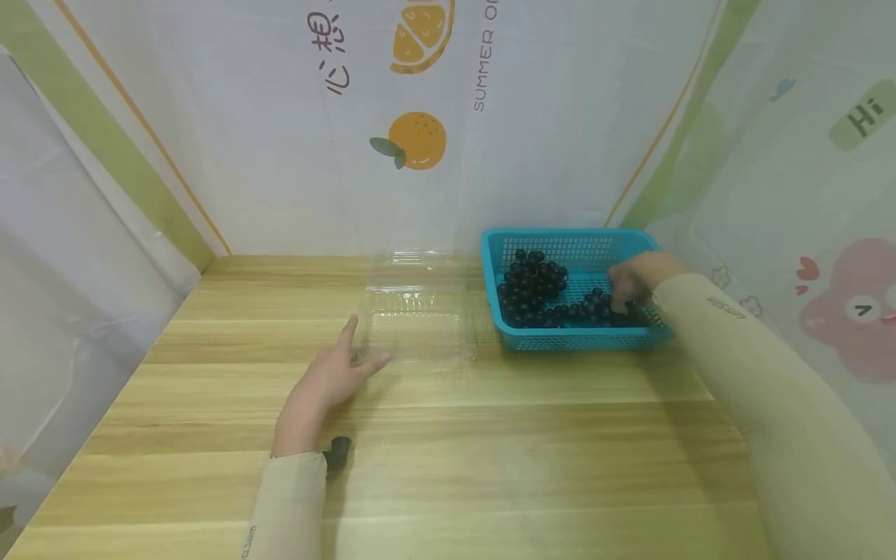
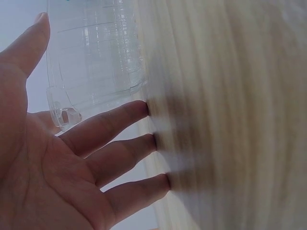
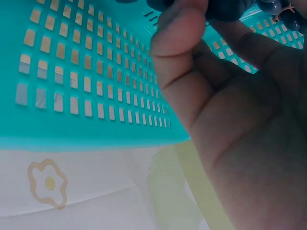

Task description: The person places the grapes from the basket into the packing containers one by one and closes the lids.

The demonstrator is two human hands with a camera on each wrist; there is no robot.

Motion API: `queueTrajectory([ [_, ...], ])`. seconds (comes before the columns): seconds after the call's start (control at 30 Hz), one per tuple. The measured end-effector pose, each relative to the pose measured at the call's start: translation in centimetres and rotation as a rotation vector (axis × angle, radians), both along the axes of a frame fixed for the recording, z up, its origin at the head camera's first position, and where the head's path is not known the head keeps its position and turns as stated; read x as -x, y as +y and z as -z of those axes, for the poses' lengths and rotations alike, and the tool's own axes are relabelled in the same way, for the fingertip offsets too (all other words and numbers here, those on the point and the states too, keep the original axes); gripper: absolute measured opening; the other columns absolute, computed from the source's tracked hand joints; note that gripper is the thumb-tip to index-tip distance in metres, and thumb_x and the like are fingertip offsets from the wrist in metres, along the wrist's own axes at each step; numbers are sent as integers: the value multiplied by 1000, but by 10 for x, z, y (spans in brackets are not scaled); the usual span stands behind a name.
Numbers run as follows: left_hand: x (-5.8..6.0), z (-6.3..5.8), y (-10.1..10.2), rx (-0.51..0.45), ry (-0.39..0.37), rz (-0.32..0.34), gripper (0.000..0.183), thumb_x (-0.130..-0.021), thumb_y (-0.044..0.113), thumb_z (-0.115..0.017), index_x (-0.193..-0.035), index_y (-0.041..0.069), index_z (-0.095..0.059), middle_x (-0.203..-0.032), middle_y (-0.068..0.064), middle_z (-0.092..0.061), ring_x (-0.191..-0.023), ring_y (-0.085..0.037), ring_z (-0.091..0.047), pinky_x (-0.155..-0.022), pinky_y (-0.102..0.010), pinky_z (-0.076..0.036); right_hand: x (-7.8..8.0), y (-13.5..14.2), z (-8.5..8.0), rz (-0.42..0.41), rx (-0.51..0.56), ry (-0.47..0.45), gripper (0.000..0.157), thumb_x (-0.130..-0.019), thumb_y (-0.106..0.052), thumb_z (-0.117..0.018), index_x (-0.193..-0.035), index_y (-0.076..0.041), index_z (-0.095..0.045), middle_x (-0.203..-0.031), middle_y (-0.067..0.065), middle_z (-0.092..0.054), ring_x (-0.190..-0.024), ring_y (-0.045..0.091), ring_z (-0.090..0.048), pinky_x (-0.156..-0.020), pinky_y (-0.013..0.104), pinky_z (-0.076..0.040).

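A clear plastic clamshell box (image 1: 416, 338) lies with its lid raised at the back middle of the wooden table. My left hand (image 1: 329, 377) is beside its near left corner, fingers spread. In the left wrist view its fingertips come down to the table next to the box corner, with the thumb (image 2: 29, 45) on the far side. Dark grapes (image 1: 533, 284) fill the left and front of a blue mesh basket (image 1: 584, 333). Inside the basket's right end, my right hand (image 1: 640, 278) grips grapes, thumb and fingers bent around dark berries (image 3: 225, 8) in the right wrist view.
The basket stands right of the box, close to the printed curtain (image 1: 280, 179) behind the table. Another curtain (image 1: 770, 233) hangs along the right side. A small black device (image 1: 339, 453) sits at my left wrist. The wooden tabletop (image 1: 518, 451) stretches toward me.
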State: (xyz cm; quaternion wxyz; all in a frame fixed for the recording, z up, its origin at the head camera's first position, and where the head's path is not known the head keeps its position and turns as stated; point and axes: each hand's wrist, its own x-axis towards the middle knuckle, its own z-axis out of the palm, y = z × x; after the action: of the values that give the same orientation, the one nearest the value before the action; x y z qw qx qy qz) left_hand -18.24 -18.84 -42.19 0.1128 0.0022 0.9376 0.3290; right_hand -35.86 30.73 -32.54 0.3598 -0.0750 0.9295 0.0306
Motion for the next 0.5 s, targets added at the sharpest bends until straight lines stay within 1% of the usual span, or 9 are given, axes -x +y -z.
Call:
queueTrajectory([
  [0.07,0,0,0,-1,0,2,107,-103,65,-56,-172,13,7,-158,-31,-51,-150,-55,-42,-124,-72,-33,-1,0,0,-6,-7,-3,29,-88,-16,-74,-111,-2,-62,-112,16,-65,-75,15,-60,-68,26,-56],
  [0.13,1,0,0,0,-2,2,107,-103,66,-56,-172,14,6,-158,-31,-51,-150,-55,-42,-124,-72,-33,-2,1,-1,-15,-9,3,26,-90,-19,-74,-108,-4,-63,-105,12,-63,-72,13,-57,-67,26,-55],
  [0.23,1,0,0,3,-6,1,107,-103,67,-56,-172,14,6,-158,-30,-51,-150,-55,-42,-124,-72,-33,-2,2,-2,-13,6,7,29,-92,-23,-73,-110,-3,-62,-106,13,-63,-75,16,-61,-68,28,-56],
  [0.3,1,-1,-1,6,-10,0,107,-103,67,-56,-172,14,6,-159,-30,-50,-151,-55,-41,-124,-72,-33,-1,2,-2,-9,14,12,32,-94,-24,-73,-113,-2,-61,-111,15,-64,-79,18,-63,-71,30,-58],
  [0.37,1,-1,-1,9,-12,0,107,-103,68,-55,-172,15,7,-159,-29,-50,-151,-55,-41,-124,-72,-33,1,3,-2,-7,27,13,34,-92,-21,-74,-115,1,-60,-117,19,-64,-82,20,-66,-72,30,-59],
  [0.43,2,-1,-1,12,-13,0,107,-103,67,-55,-172,15,7,-159,-29,-50,-151,-55,-41,-124,-72,-33,2,2,-3,-19,26,16,35,-91,-18,-73,-117,2,-60,-117,19,-64,-80,20,-67,-71,31,-59],
  [0.5,2,-1,-1,14,-13,2,107,-103,67,-55,-172,14,7,-159,-30,-50,-151,-55,-41,-124,-72,-33,2,1,-4,-32,23,18,34,-92,-16,-73,-117,3,-60,-118,20,-66,-84,23,-69,-72,33,-59],
])
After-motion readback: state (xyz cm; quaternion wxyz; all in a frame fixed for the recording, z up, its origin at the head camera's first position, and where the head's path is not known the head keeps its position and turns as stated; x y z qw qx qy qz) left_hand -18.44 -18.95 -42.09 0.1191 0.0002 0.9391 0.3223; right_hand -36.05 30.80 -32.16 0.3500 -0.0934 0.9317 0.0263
